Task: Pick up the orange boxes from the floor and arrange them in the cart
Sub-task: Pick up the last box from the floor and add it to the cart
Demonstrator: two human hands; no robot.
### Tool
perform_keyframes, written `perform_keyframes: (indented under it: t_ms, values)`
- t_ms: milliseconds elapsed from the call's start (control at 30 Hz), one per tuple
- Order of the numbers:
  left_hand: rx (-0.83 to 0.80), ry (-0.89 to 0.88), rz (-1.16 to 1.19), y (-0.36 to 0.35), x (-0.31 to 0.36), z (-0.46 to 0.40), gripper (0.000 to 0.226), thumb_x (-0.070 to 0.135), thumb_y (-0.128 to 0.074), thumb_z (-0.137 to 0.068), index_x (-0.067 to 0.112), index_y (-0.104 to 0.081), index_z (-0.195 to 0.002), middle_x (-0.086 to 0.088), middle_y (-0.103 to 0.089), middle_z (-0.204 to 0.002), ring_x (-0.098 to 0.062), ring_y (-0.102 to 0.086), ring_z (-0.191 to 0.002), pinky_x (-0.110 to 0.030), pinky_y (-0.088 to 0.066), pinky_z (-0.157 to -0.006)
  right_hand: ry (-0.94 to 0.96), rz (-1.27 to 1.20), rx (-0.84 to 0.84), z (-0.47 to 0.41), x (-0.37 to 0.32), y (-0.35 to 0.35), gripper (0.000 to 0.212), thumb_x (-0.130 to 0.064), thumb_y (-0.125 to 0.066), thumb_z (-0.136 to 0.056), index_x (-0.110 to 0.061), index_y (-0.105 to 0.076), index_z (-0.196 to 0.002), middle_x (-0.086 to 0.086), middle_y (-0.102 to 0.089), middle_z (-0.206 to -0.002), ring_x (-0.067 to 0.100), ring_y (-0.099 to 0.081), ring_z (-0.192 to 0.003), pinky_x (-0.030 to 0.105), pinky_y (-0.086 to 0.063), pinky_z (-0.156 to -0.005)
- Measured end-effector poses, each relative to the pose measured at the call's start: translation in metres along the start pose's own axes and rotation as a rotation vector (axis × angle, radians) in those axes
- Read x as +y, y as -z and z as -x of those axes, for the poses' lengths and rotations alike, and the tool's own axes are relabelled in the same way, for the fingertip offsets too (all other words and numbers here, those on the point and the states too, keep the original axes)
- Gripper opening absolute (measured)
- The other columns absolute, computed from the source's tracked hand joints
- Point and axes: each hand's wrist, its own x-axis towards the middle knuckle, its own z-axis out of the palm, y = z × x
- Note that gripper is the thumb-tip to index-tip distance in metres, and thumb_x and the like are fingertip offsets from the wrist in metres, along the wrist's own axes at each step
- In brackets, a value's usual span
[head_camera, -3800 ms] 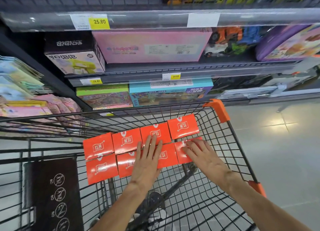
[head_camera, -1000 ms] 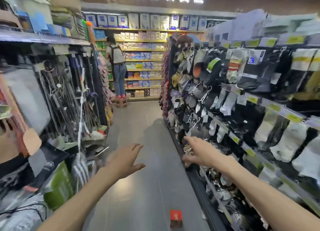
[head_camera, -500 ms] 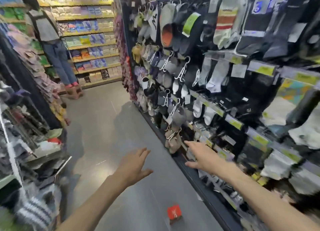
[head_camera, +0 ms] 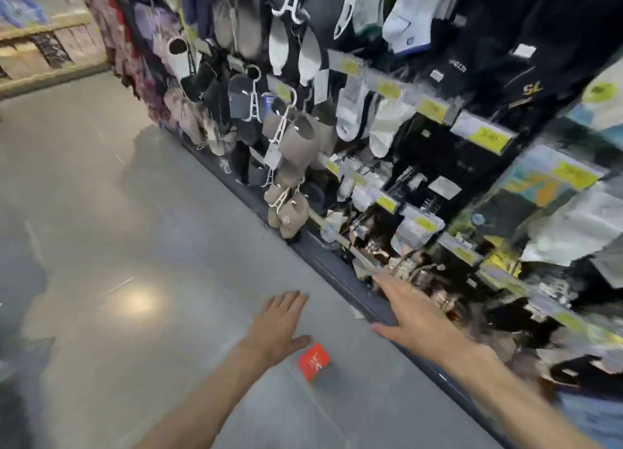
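A grey polished shop floor (head_camera: 141, 246) runs along a rack of hanging socks and slippers (head_camera: 337, 118) that fills the view from twelve to three o'clock. A second ago the aisle stretched ahead at eye level; now the view has tipped down and the small orange cardboard box (head_camera: 314, 361) has risen from the bottom edge to lie on the floor at about six o'clock. The left hand (head_camera: 281, 323), fingers spread and empty, hovers just at its ten o'clock; the right hand (head_camera: 409, 317), also flat and empty, reaches at its two o'clock. The cart is out of sight, so picking up comes next.
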Motion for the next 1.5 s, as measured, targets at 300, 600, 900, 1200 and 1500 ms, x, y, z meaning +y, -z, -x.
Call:
perform_keyframes:
  t_ms: [300,600,900,1200,1500]
  values:
    - [-0.089,0.002,0.043,-0.246,-0.082,-0.076,0.096,0.064,-0.061,-0.084,0.014,-0.020,-0.156,-0.009,-0.029,-0.160,-0.028,-0.026,-0.148,-0.040,-0.020,-0.121,-0.110,-0.050,-0.017,-0.027,0.067,-0.208,0.089,-0.057,-0.067,-0.087,-0.027,-0.020,-0.156,-0.009,-0.030,-0.158,0.008,-0.025,-0.145,0.012,-0.011,-0.110]
    - [-0.104,-0.021,0.089,-0.450,-0.130,-0.123,0.109,0.080,-0.040,-0.073,0.013,-0.018,-0.156,-0.008,-0.024,-0.162,-0.024,-0.019,-0.150,-0.035,-0.014,-0.120,-0.162,-0.062,0.003,-0.057,0.146,-0.398,0.089,-0.059,-0.064,-0.087,-0.031,-0.016,-0.157,-0.010,-0.027,-0.159,0.006,-0.024,-0.144,0.011,-0.011,-0.110]
    - [-0.170,0.061,0.076,-0.566,-0.152,-0.159,0.129,0.078,-0.068,-0.066,0.016,0.002,-0.156,-0.002,-0.027,-0.154,-0.025,-0.039,-0.136,-0.044,-0.039,-0.106,-0.132,-0.002,0.034,-0.100,0.209,-0.525,0.085,-0.065,-0.059,-0.087,-0.036,-0.016,-0.155,-0.012,-0.028,-0.156,0.007,-0.027,-0.142,0.022,-0.021,-0.115]
    - [-0.082,-0.013,0.031,-0.568,-0.156,-0.167,0.103,0.080,-0.054,-0.076,0.023,-0.011,-0.150,0.003,-0.044,-0.139,-0.023,-0.054,-0.115,-0.043,-0.049,-0.088,-0.155,0.018,0.028,-0.111,0.229,-0.567,0.089,-0.065,-0.060,-0.086,-0.032,-0.016,-0.156,-0.007,-0.026,-0.161,0.013,-0.026,-0.146,0.030,-0.023,-0.120]
    - [-0.055,-0.079,0.035,-0.437,-0.110,-0.155,0.103,0.078,-0.055,-0.066,0.029,-0.014,-0.147,0.008,-0.044,-0.139,-0.020,-0.053,-0.118,-0.041,-0.049,-0.088,-0.209,-0.004,0.026,-0.057,0.202,-0.476,0.086,-0.061,-0.060,-0.089,-0.029,-0.016,-0.157,-0.006,-0.028,-0.159,0.013,-0.027,-0.145,0.022,-0.018,-0.115]
